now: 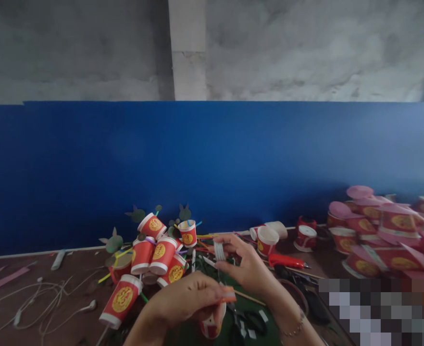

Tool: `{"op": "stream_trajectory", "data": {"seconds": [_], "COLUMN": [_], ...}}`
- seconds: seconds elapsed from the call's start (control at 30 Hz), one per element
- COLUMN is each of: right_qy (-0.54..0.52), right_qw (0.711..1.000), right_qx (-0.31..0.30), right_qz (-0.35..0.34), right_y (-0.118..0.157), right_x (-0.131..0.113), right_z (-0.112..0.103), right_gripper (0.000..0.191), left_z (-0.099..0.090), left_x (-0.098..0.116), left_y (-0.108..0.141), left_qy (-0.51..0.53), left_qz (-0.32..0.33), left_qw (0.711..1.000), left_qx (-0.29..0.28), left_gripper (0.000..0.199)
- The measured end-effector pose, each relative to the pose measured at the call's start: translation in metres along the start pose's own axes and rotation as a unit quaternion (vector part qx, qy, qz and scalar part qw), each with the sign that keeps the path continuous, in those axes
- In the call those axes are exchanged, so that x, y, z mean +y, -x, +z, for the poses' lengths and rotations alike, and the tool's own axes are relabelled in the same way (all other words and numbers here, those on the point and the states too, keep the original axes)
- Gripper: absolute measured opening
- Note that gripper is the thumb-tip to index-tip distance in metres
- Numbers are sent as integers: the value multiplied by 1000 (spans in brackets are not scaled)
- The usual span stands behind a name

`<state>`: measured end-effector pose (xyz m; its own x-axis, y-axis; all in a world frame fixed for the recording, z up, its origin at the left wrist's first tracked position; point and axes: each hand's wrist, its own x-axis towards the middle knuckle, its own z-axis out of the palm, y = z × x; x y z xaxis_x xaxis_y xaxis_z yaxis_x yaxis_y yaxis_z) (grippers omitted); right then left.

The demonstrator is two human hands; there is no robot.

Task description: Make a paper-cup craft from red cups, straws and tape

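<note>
My left hand [192, 293] is closed, with thumb and fingers pinching a small orange piece with a pale stripe [228, 294]. Up and to the right of it, my right hand [246, 264] grips a small whitish ridged roll [219, 251], perhaps tape, between thumb and fingers. Just under the left fingers is a red and white paper cup [214, 323], partly hidden by the hand. Black-handled scissors [253, 323] lie on the green mat [243, 303] below my right wrist, with small white scraps beside them. A thin wooden stick [250, 298] passes between the hands.
Red paper cups [121, 300] with round yellow prints crowd the left. White earphones [89, 305] lie farther left. A red tool with a metal tip [287, 261] and a white-rimmed cup [268, 238] are at right. Pink-trimmed cups [399, 223] pile up far right. A blue panel [212, 163] stands behind.
</note>
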<state>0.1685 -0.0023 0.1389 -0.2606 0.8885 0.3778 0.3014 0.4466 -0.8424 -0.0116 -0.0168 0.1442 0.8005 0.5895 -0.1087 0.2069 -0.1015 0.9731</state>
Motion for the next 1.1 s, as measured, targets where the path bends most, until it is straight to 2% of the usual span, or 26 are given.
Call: {"op": "stream_trajectory", "data": {"seconds": [0.07, 0.17, 0.23, 0.37, 0.6, 0.83, 1.1], "right_qy": [16, 43, 53, 46, 50, 23, -12], "right_qw": [1000, 998, 998, 998, 998, 999, 999], "right_qx": [-4, -14, -21, -13, 14, 32, 29], "right_qz": [17, 37, 41, 46, 34, 38, 22], "right_y": [-2, -4, -5, -7, -7, -6, -3], "right_x": [3, 7, 9, 11, 14, 11, 6], "right_z": [0, 0, 1, 1, 0, 2, 3], "right_gripper": [40, 38, 36, 38, 38, 38, 38], "left_z": [-3, -10, -14, -16, -10, -9, -7], "left_x": [4, 4, 1, -2, -8, -16, -13], "left_y": [5, 11, 13, 12, 0, -6, -9], "left_qy": [-21, -50, -58, -49, 9, 31, 4], "left_qz": [34, 76, 89, 72, 8, -2, -50], "left_qw": [998, 987, 982, 986, 993, 996, 995], "left_qx": [38, 130, 158, 141, 115, 86, 88], "left_gripper": [53, 49, 48, 48, 46, 40, 44]}}
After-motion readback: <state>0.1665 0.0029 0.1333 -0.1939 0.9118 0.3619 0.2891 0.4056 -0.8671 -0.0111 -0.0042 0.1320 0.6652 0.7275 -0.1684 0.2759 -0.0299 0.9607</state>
